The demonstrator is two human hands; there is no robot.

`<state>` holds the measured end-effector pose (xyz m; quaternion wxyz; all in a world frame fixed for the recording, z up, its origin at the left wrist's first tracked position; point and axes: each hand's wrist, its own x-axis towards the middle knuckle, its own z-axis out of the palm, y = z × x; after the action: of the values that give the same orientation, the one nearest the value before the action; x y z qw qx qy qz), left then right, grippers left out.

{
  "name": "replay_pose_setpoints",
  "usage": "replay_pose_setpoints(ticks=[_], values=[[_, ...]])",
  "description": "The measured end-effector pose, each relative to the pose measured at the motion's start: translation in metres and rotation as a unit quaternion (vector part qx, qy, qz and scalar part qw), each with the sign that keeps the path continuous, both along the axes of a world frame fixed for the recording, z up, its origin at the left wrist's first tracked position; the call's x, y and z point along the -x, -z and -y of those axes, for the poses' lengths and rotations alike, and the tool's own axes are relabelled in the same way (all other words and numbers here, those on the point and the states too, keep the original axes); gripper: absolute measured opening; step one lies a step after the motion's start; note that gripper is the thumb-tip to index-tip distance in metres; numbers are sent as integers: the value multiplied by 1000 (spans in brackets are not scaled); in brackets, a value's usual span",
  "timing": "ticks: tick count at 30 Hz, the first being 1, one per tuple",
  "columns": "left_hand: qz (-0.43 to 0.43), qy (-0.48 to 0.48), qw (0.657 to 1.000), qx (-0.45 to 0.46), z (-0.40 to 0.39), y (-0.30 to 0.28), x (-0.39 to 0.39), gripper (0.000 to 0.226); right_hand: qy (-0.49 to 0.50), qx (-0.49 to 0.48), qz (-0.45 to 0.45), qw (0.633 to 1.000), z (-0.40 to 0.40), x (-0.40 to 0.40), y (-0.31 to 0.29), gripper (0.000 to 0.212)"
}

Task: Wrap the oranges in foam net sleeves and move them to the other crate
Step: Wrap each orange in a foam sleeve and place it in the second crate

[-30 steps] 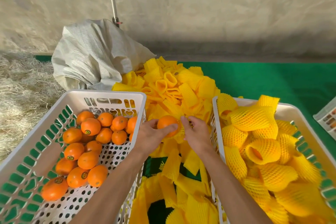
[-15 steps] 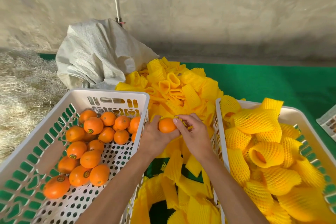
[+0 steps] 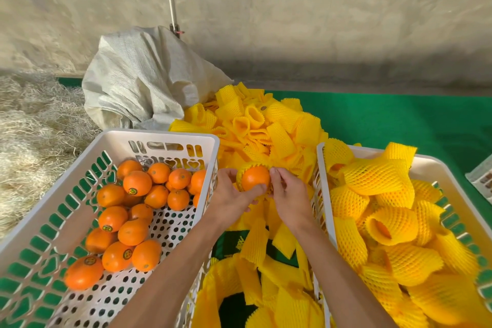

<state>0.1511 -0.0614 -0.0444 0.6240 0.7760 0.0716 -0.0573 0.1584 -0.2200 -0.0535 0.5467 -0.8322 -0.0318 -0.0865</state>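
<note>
Now both hands, left hand (image 3: 234,198) and right hand (image 3: 288,196), pinch a yellow sleeve (image 3: 241,172) (half-on) round a glossy orange (image 3: 255,178).

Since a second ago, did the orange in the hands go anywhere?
Cannot tell: the camera shifted. The orange stays between the left crate and right crate, now partly inside a foam sleeve.

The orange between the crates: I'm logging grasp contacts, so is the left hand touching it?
Touching. The head view shows the left hand with its thumb laid on the front of the orange.
</note>
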Motion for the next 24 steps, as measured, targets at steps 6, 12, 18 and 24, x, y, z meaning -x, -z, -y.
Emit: replay_pose_setpoints(ticks=[6,12,18,24], values=[[87,-51,994,-35,-3,-6,2,86,5,140,115,983,-9,8,-16,23],[110,-72,990,-49,0,-5,4,81,12,188,169,967,-11,17,-24,26],[79,-77,993,51,1,-9,4,72,-1,169,99,981,-8,16,-16,32],[59,-62,993,76,-1,-4,1,83,-47,98,-7,994,-5,10,-8,45]])
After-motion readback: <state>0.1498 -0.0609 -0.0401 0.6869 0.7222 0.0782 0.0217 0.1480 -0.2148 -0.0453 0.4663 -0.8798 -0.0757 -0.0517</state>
